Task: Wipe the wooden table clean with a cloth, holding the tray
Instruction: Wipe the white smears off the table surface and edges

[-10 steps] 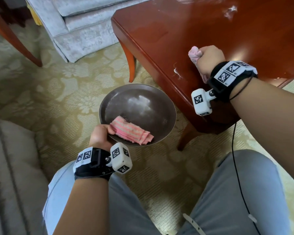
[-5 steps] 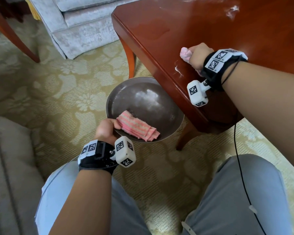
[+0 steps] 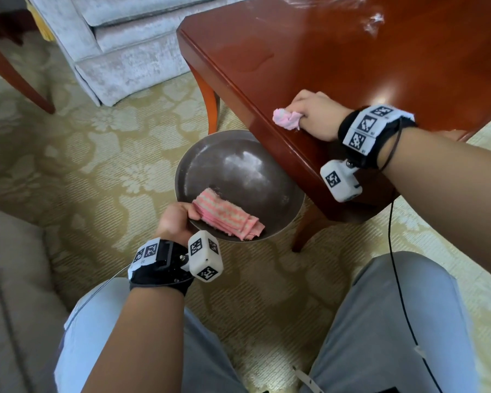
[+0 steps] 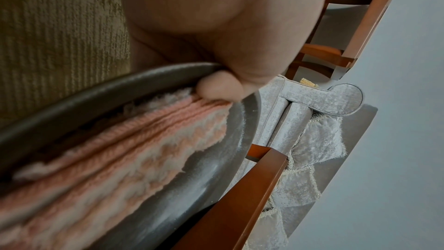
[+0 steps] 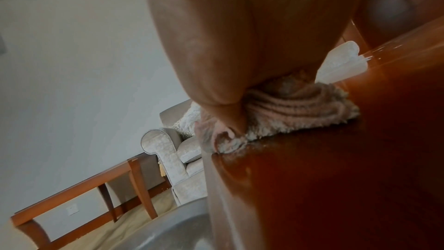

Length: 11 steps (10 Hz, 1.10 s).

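Note:
My right hand (image 3: 309,113) (image 5: 230,75) grips a bunched pink cloth (image 3: 286,119) (image 5: 295,105) pressed on the near-left edge of the reddish wooden table (image 3: 309,58) (image 5: 348,168). White crumbs lie at the cloth's edge in the right wrist view. Just below that edge my left hand (image 3: 176,219) (image 4: 230,83) holds a round dark tray (image 3: 233,171) (image 4: 149,221) by its near rim, thumb over the rim. A folded pink striped cloth (image 3: 227,218) (image 4: 115,149) lies in the tray, and whitish dust coats its middle.
White smears (image 3: 373,22) remain at the table's far side. A pale grey sofa (image 3: 119,46) stands beyond the table's left corner. A wooden chair leg (image 3: 14,78) is at far left. Patterned carpet (image 3: 97,165) covers the floor; my knees (image 3: 394,321) are below.
My right hand has slid the pink cloth toward the table's near-left edge, over the white smear there. The left hand has brought the tray closer under that edge.

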Motion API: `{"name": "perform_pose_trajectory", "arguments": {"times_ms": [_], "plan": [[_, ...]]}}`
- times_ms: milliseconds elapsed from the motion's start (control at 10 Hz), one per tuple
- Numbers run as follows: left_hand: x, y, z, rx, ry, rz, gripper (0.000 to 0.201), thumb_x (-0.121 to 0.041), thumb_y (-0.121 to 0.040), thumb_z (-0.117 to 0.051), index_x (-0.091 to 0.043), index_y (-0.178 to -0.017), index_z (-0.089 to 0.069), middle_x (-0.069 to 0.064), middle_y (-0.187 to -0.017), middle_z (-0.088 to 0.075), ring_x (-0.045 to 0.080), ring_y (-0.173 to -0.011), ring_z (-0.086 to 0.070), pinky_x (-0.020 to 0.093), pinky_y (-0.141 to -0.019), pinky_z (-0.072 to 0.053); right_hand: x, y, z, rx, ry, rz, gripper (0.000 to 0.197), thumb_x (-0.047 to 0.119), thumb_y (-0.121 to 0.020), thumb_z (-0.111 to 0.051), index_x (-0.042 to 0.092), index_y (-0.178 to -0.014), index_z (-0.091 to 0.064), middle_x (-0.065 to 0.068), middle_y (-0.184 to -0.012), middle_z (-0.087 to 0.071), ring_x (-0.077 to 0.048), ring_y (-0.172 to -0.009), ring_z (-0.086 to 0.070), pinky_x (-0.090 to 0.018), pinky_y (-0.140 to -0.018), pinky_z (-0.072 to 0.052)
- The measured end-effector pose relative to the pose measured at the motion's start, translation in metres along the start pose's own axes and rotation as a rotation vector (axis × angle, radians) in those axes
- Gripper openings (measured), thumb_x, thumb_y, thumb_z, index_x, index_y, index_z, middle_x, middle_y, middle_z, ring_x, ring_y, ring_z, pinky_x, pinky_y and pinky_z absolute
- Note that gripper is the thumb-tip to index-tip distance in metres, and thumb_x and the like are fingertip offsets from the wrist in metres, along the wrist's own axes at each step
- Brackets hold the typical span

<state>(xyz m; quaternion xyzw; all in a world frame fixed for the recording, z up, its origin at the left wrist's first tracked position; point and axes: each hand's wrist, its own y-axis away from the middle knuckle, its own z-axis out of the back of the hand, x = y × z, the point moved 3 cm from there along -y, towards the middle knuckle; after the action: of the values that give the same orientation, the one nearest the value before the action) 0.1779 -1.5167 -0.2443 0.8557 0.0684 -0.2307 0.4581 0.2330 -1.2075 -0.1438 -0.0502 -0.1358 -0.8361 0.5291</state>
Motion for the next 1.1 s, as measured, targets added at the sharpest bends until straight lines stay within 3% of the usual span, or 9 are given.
{"name": "perform_pose_trajectory", "arguments": {"times_ms": [100, 200, 300, 500, 600, 700, 800, 900, 1100], "plan": [[0.0, 0.003, -0.001, -0.001, -0.015, 0.013, 0.04, 0.001, -0.061, -0.027, 0.01, -0.085, -0.058, 0.029, -0.09, -0.067, 0.042, -0.075, -0.07, 0.043, -0.065, -0.059, 0.001, 0.009, -0.004, 0.005, -0.016, 0.033, 0.053, -0.005, -0.089, -0.035, 0.021, -0.123, -0.065, -0.003, -0.13, -0.048, -0.033, -0.118, -0.039, -0.033, -0.102, -0.026], [-0.001, 0.012, -0.01, 0.031, -0.056, 0.016, 0.035, 0.002, -0.063, -0.026, 0.009, -0.08, -0.055, 0.026, -0.07, -0.068, 0.036, -0.055, -0.069, 0.033, -0.046, -0.056, 0.007, 0.014, 0.002, -0.041, -0.007, 0.014, 0.041, -0.003, -0.089, -0.04, 0.014, -0.114, -0.067, -0.012, -0.117, -0.053, -0.034, -0.112, -0.047, -0.033, -0.096, -0.031], [-0.004, 0.016, -0.014, 0.047, -0.077, 0.008, 0.032, 0.003, -0.064, -0.025, 0.007, -0.078, -0.053, 0.024, -0.064, -0.066, 0.033, -0.05, -0.067, 0.031, -0.042, -0.054, 0.005, 0.019, 0.019, -0.182, -0.046, -0.123, 0.028, 0.002, -0.088, -0.043, 0.005, -0.102, -0.067, -0.018, -0.099, -0.057, -0.036, -0.101, -0.056, -0.036, -0.085, -0.041], [-0.006, 0.013, -0.01, 0.076, -0.096, 0.027, 0.029, 0.003, -0.068, -0.023, 0.003, -0.077, -0.05, 0.021, -0.063, -0.065, 0.033, -0.05, -0.067, 0.032, -0.042, -0.054, -0.013, 0.034, 0.024, -0.164, 0.03, -0.431, 0.021, 0.011, -0.091, -0.043, 0.01, -0.085, -0.064, -0.012, -0.091, -0.064, -0.031, -0.082, -0.057, -0.032, -0.07, -0.044], [-0.007, 0.011, -0.009, 0.094, -0.077, 0.035, 0.025, 0.003, -0.063, -0.025, 0.0, -0.073, -0.047, 0.019, -0.064, -0.063, 0.033, -0.051, -0.065, 0.032, -0.043, -0.055, -0.013, 0.038, 0.01, -0.126, 0.053, -0.524, 0.017, 0.015, -0.091, -0.045, 0.012, -0.089, -0.062, -0.014, -0.102, -0.064, -0.031, -0.086, -0.059, -0.034, -0.071, -0.045], [-0.011, -0.001, -0.001, 0.102, -0.027, 0.068, 0.034, 0.003, -0.062, -0.027, 0.002, -0.085, -0.052, 0.021, -0.081, -0.065, 0.036, -0.066, -0.068, 0.038, -0.049, -0.058, -0.005, 0.034, -0.004, -0.038, 0.045, -0.625, 0.028, 0.014, -0.094, -0.045, 0.007, -0.118, -0.058, -0.018, -0.125, -0.053, -0.036, -0.11, -0.055, -0.039, -0.084, -0.046], [-0.014, -0.013, 0.009, 0.051, -0.006, 0.076, 0.041, 0.003, -0.061, -0.029, -0.003, -0.095, -0.05, 0.02, -0.099, -0.059, 0.038, -0.088, -0.063, 0.045, -0.062, -0.06, 0.009, 0.025, -0.013, -0.056, 0.027, -0.547, 0.034, 0.013, -0.094, -0.046, 0.005, -0.126, -0.055, -0.022, -0.129, -0.05, -0.039, -0.116, -0.052, -0.041, -0.084, -0.042], [-0.014, -0.023, 0.013, 0.058, 0.08, 0.093, 0.032, 0.003, -0.061, -0.03, -0.004, -0.086, -0.048, 0.019, -0.099, -0.056, 0.037, -0.093, -0.059, 0.049, -0.065, -0.059, 0.023, 0.016, -0.017, -0.073, 0.02, -0.425, 0.034, 0.012, -0.094, -0.047, 0.005, -0.126, -0.056, -0.023, -0.128, -0.052, -0.039, -0.114, -0.052, -0.038, -0.085, -0.041], [-0.014, -0.019, 0.009, 0.062, 0.08, 0.08, 0.025, 0.004, -0.074, -0.021, -0.007, -0.063, -0.041, 0.012, -0.065, -0.054, 0.031, -0.059, -0.059, 0.038, -0.053, -0.057, 0.043, 0.01, -0.014, -0.099, -0.052, -0.307, 0.028, 0.001, -0.093, -0.044, -0.004, -0.117, -0.058, -0.022, -0.106, -0.055, -0.013, -0.08, -0.052, -0.025, -0.072, -0.042]]}}
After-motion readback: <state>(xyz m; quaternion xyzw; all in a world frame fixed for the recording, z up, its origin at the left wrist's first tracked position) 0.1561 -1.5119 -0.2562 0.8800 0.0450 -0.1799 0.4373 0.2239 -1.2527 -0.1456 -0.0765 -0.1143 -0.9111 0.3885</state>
